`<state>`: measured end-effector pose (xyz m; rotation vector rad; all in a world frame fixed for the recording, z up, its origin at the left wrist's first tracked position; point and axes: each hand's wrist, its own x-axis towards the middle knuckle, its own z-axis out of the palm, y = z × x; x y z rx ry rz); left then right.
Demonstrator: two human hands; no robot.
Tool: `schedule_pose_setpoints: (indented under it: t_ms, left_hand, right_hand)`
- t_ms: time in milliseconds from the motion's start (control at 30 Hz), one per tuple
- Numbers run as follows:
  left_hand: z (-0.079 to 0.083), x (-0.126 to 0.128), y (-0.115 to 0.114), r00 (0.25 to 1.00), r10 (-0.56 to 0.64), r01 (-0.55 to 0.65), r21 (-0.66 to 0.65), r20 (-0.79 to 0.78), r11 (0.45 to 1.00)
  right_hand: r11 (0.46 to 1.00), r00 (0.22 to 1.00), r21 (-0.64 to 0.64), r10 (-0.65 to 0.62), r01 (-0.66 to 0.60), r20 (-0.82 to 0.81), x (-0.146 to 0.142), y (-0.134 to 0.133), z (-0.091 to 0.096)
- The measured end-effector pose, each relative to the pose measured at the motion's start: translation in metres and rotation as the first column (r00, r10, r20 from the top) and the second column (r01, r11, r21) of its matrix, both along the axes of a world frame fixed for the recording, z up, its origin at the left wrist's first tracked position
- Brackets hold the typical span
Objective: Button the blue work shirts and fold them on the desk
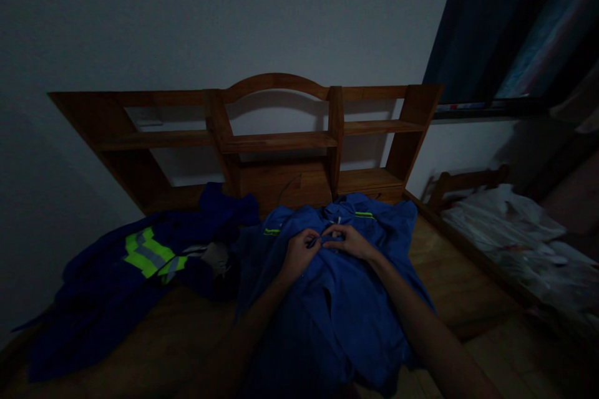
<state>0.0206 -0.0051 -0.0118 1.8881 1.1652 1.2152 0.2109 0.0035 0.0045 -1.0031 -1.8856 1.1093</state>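
A blue work jacket (337, 305) with yellow-green stripes lies spread on a wooden bed platform (449, 274), collar towards the headboard. My left hand (299, 252) and my right hand (349, 240) meet at the jacket's front just below the collar. Both have their fingers pinched closed on the fabric at its front opening. What is between the fingertips is too dark to make out.
A second dark blue garment (116, 280) with a yellow-green reflective band (147, 252) lies crumpled at the left. A wooden headboard with shelves (276, 140) stands against the wall. White plastic bags (510, 230) sit at the right, under a dark curtain (515, 25).
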Motion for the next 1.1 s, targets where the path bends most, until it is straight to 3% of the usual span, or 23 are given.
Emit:
schedule_pose_setpoints:
  t_ms: [300,500,700,833,1100]
  left_hand:
    - [-0.01,-0.001,0.01,0.993,-0.064,0.069,-0.054,0.099,0.996]
    - [-0.005,-0.004,0.007,0.987,-0.111,0.12,-0.069,0.113,0.99]
    - [0.001,-0.004,0.006,0.988,-0.075,0.085,-0.07,0.134,0.994]
    - [0.0,-0.004,0.006,0.983,-0.099,0.11,-0.059,0.155,0.992]
    - [-0.001,-0.003,0.006,0.972,-0.154,0.173,-0.096,0.179,0.98]
  right_hand:
    - [0.989,0.997,-0.137,0.052,-0.059,-0.048,0.0,-0.004,0.003]
    - [0.995,1.0,-0.1,0.021,-0.023,-0.019,0.002,-0.002,0.002]
    - [0.985,0.984,-0.033,-0.172,0.171,-0.045,0.0,-0.001,0.0]
    - [0.991,0.992,-0.035,-0.125,0.126,0.022,0.001,-0.001,0.002]
    - [0.995,0.995,-0.03,-0.094,0.094,-0.01,0.002,-0.003,0.005]
